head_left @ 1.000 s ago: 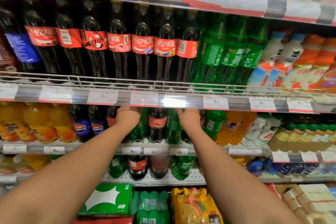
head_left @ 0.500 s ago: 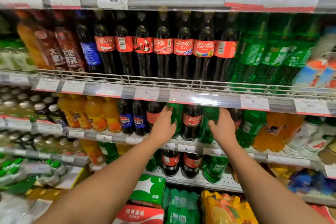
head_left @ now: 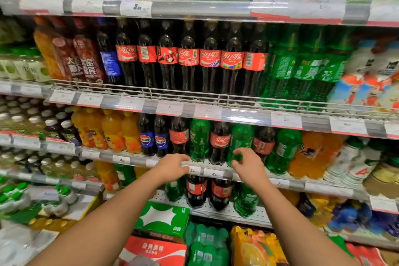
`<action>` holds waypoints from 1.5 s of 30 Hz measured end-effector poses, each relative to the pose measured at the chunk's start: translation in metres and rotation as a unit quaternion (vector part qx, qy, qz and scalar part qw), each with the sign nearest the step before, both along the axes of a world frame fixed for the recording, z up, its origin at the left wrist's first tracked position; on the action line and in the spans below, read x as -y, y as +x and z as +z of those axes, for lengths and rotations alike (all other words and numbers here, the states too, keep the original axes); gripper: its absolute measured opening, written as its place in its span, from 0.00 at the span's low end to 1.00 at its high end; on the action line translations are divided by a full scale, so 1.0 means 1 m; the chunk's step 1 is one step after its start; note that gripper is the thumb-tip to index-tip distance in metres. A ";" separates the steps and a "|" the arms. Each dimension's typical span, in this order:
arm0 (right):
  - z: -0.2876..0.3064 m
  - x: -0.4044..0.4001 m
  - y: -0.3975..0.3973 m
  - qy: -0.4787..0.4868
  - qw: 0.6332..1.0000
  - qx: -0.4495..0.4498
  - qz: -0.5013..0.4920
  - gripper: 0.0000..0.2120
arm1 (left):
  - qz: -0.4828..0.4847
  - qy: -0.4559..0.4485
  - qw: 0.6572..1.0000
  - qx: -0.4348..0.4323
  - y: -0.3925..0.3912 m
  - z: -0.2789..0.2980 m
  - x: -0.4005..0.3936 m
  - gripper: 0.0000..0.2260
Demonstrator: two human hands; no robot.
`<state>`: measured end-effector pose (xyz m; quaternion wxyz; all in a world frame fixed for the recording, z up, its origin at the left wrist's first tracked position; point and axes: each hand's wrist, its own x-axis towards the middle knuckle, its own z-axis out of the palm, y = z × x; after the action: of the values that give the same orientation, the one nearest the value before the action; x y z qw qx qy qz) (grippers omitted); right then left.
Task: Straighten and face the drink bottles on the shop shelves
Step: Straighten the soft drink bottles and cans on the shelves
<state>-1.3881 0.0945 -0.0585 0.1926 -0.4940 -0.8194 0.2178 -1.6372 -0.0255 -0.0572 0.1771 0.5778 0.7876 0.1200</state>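
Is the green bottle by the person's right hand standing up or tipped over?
Upright: the green bottle stands on its base in the row, neck hidden behind the price rail above.

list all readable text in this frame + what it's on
"可口可乐": red labels of the cola bottles, upper row.
"3.00": price tag, top shelf rail.
"12": green carton, bottom.
"百事可乐", partly legible: blue-label bottles.
Other price tags and labels: too blurred.

White price tags (head_left: 136,8) sit along the shelf-edge strips, most blurred beyond reading. A wire guard rail (head_left: 218,98) fronts the tall-bottle tier. Below the lowest shelf stand a green carton (head_left: 162,219) and a red carton (head_left: 154,249), with a shrink-wrapped orange multipack (head_left: 255,248) to their right.
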 end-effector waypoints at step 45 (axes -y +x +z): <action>-0.013 0.168 -0.066 -0.056 0.993 0.038 -0.101 0.23 | -0.101 0.219 0.940 -0.242 -0.129 0.081 0.033 0.35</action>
<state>-1.4538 -0.0736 -0.0714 0.1545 -0.5919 -0.7586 0.2243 -1.7663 -0.0582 0.0237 -0.1390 0.6905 0.6984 0.1273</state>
